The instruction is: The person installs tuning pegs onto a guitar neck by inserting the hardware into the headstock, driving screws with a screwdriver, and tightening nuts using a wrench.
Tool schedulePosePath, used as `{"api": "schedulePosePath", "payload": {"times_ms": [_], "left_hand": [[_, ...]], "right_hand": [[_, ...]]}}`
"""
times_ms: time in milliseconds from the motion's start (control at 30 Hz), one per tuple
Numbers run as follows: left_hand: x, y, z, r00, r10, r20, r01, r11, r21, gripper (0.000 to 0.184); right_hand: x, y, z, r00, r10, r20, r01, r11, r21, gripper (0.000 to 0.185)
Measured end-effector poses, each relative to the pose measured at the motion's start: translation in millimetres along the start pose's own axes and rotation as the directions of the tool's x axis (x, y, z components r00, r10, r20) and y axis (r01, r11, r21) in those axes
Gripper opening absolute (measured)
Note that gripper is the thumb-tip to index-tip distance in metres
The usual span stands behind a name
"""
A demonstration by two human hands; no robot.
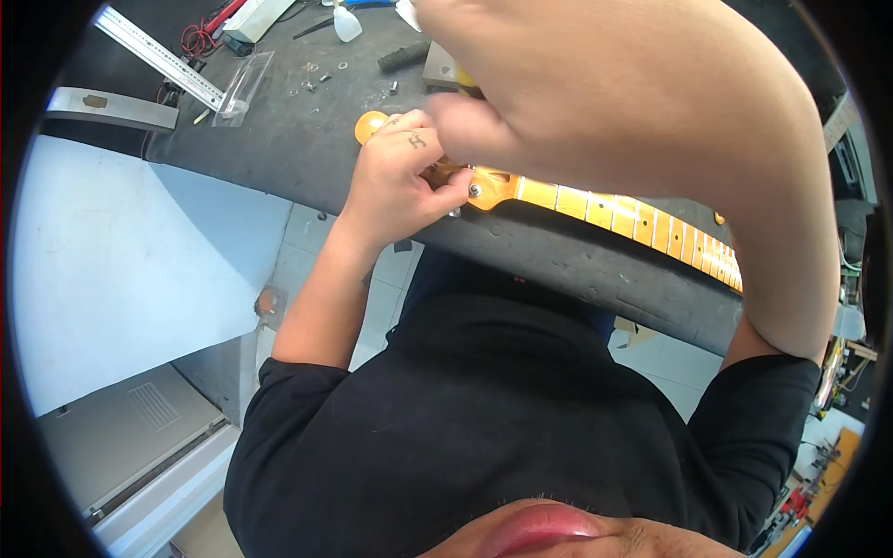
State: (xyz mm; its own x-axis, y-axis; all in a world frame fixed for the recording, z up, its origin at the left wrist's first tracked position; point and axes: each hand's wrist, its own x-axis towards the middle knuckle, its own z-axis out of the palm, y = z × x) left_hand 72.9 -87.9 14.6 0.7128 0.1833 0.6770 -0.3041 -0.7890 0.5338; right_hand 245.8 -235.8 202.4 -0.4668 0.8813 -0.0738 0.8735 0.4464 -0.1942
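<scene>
A guitar neck point(605, 212) of glossy yellow wood with pale frets lies along the bench's near edge, its headstock point(369, 127) toward the left. My left hand point(398, 172) is closed around the headstock, fingers curled over it and thumb beside a metal tuner post point(474, 191). Above the headstock is my right hand point(493, 84), large and close to the camera. Its thumb is blurred beside my left knuckles. The other right fingers are hidden or beyond the frame, so whether they hold anything does not show.
On the dark bench point(321, 177) lie small metal parts point(323, 80), a plastic bag point(246, 88), a steel ruler point(158, 58), a small white bottle point(346, 25) and a black rod-like piece point(403, 58). A light blue panel point(139, 270) stands at the left.
</scene>
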Motion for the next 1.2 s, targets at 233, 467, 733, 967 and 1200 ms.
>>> {"api": "schedulePosePath", "payload": {"times_ms": [233, 467, 733, 967, 1200], "left_hand": [[-4.7, -0.2, 2.9, 0.998, -0.049, 0.042, 0.049, 0.999, -0.002, 0.019], [-6.9, 1.1, 3.8, 0.996, -0.081, 0.033, 0.082, 0.996, -0.026, 0.018], [-7.3, -4.1, 6.9, 0.999, -0.033, 0.017, 0.035, 0.997, -0.07, 0.015], [4.6, 5.3, 2.6, 0.997, 0.05, -0.052, -0.052, 0.998, -0.046, 0.024], [-9.5, -8.0, 7.1, 0.997, -0.072, 0.043, 0.072, 0.997, -0.001, 0.03]], "right_hand": [[1.3, 5.0, 2.6, 1.0, 0.003, -0.022, -0.003, 1.0, 0.0, 0.023], [1.8, 2.5, 6.8, 0.998, -0.009, -0.06, 0.008, 1.0, -0.006, 0.022], [0.5, 2.5, 11.1, 0.996, -0.009, -0.083, 0.008, 1.0, -0.007, 0.02], [-5.9, -0.1, 10.8, 0.996, -0.001, -0.088, 0.0, 1.0, -0.012, 0.019], [-4.9, 4.7, 9.7, 0.997, 0.003, -0.077, -0.003, 1.0, -0.004, 0.018]]}}
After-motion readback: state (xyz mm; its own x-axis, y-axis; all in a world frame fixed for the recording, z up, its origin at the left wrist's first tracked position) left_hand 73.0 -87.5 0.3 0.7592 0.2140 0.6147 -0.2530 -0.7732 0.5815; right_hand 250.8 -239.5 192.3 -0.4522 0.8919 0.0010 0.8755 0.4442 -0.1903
